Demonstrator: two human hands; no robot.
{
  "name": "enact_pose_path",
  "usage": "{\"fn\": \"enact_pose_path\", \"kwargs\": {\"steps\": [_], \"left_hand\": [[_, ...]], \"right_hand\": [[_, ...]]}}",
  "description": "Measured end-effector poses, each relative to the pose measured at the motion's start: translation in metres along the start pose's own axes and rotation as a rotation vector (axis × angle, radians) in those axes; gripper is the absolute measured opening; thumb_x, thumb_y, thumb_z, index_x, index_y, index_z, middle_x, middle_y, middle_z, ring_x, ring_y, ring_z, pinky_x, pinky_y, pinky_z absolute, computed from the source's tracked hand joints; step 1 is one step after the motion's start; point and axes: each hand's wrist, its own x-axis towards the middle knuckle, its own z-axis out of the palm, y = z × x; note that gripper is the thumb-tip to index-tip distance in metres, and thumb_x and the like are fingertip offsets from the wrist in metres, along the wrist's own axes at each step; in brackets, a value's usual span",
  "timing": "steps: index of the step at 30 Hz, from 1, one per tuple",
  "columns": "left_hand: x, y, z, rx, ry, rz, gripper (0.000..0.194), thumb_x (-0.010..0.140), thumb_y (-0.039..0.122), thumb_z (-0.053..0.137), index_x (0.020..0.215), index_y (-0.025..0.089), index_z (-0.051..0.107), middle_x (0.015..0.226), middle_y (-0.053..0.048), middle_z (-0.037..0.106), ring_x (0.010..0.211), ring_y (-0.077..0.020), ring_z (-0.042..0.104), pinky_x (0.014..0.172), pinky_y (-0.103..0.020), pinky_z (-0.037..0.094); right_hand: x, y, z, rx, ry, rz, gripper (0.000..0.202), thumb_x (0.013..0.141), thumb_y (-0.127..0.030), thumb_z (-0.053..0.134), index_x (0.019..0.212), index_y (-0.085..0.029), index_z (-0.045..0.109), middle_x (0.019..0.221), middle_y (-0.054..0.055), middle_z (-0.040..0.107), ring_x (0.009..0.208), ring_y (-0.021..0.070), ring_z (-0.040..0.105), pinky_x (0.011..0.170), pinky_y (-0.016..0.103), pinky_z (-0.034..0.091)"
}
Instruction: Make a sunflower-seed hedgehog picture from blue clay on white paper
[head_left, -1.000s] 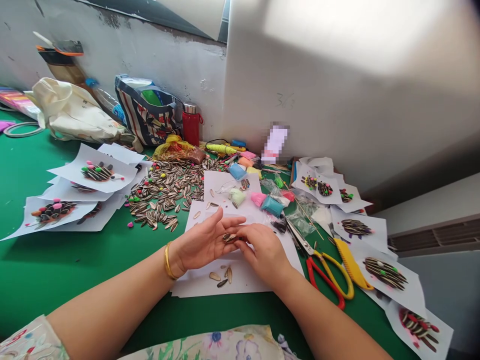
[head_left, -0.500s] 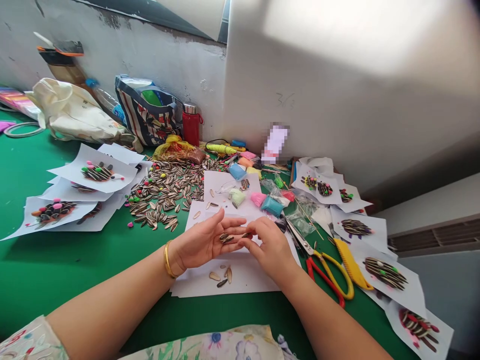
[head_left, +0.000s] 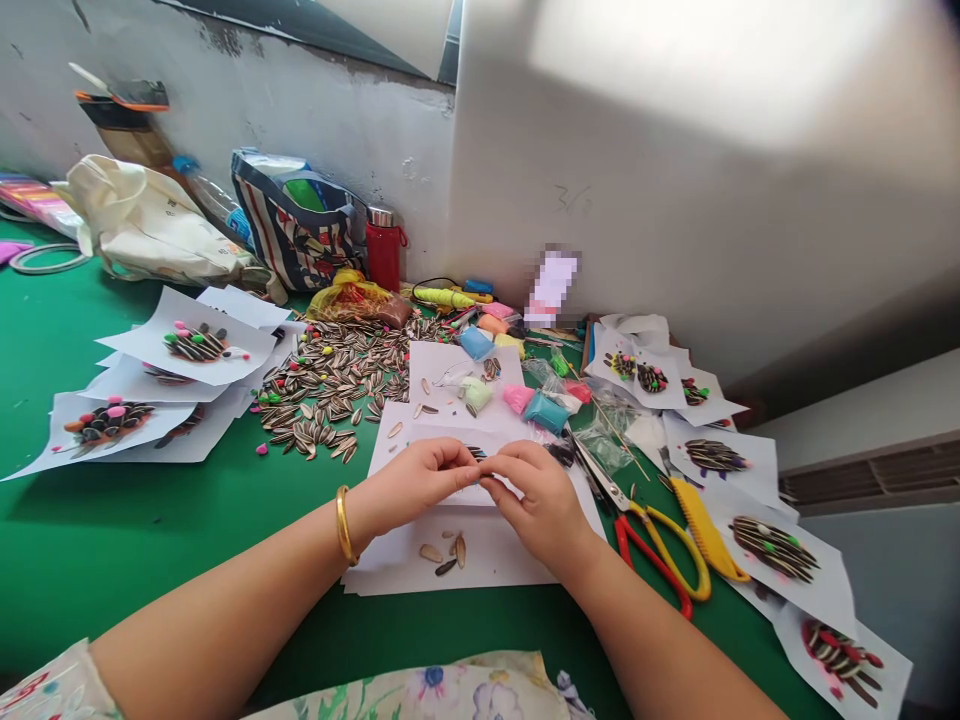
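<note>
My left hand, a gold bangle on its wrist, is turned over with the fingers curled in, hiding the sunflower seeds that lay on it. My right hand meets its fingertips, thumb and fingers pinched on a sunflower seed that barely shows between them. Both hands hover above white paper sheets. Just behind the fingers, part of a dark striped seed cluster shows on the paper. Several loose sunflower seeds lie on the sheet nearer to me.
A heap of sunflower seeds spreads behind to the left. Scissors and a yellow serrated tool lie right. Coloured clay packets sit behind the hands. Sheets with seed pictures flank both sides. A red bottle stands by the wall.
My left hand has gone from palm up with seeds showing to curled over, its fingertips now against my right hand's. The right hand keeps its pinch in nearly the same place.
</note>
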Motion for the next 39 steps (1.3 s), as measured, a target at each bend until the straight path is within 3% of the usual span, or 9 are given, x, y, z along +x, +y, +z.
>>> {"fn": "enact_pose_path", "kwargs": {"steps": [5,8,12,16,28,39], "left_hand": [[0.003,0.000,-0.004,0.039,0.059,0.037,0.025,0.081,0.041,0.064,0.080,0.016,0.069,0.077,-0.003,0.064,0.071,-0.0157,0.053,0.064,-0.026,0.040],[0.004,0.001,-0.006,0.013,0.154,0.049,0.027,0.082,0.043,0.063,0.079,0.017,0.067,0.075,-0.002,0.062,0.067,-0.0140,0.051,0.061,-0.025,0.040],[0.006,-0.002,-0.008,-0.088,0.258,-0.043,0.030,0.083,0.047,0.061,0.081,0.018,0.064,0.059,0.004,0.046,0.053,-0.0099,0.037,0.048,-0.022,0.030],[0.007,-0.003,-0.008,-0.166,0.251,-0.099,0.030,0.082,0.048,0.059,0.085,0.018,0.063,0.054,0.007,0.037,0.049,-0.0092,0.031,0.045,-0.021,0.025],[0.006,0.000,-0.007,-0.244,0.227,-0.070,0.029,0.081,0.046,0.062,0.082,0.018,0.062,0.052,0.007,0.037,0.047,-0.0079,0.028,0.045,-0.021,0.019],[0.006,-0.001,-0.007,-0.246,0.232,-0.064,0.028,0.083,0.045,0.061,0.084,0.017,0.063,0.053,0.007,0.038,0.047,-0.0075,0.029,0.043,-0.020,0.021]], "right_hand": [[0.003,0.004,-0.007,0.045,-0.010,0.088,0.008,0.090,-0.021,0.058,0.085,-0.022,0.064,0.083,0.003,0.061,0.082,0.0183,0.057,0.074,0.032,0.046],[0.005,0.008,-0.014,-0.001,-0.054,0.121,0.010,0.091,-0.018,0.054,0.086,-0.020,0.063,0.084,0.003,0.060,0.082,0.0177,0.056,0.075,0.032,0.044],[0.007,0.013,-0.016,-0.179,-0.169,0.135,0.011,0.085,-0.012,0.058,0.079,-0.020,0.062,0.083,0.003,0.060,0.081,0.0177,0.055,0.075,0.031,0.042],[0.005,0.016,-0.008,-0.294,-0.223,0.108,0.012,0.082,-0.011,0.061,0.074,-0.020,0.061,0.079,0.002,0.060,0.079,0.0175,0.055,0.073,0.031,0.040],[0.004,0.019,0.002,-0.352,-0.245,0.078,0.010,0.085,-0.013,0.061,0.078,-0.020,0.063,0.081,0.003,0.061,0.080,0.0177,0.054,0.072,0.030,0.038],[0.006,0.016,0.006,-0.462,-0.281,0.054,0.012,0.088,-0.015,0.060,0.077,-0.019,0.064,0.079,0.003,0.062,0.076,0.0176,0.051,0.069,0.031,0.033]]}}
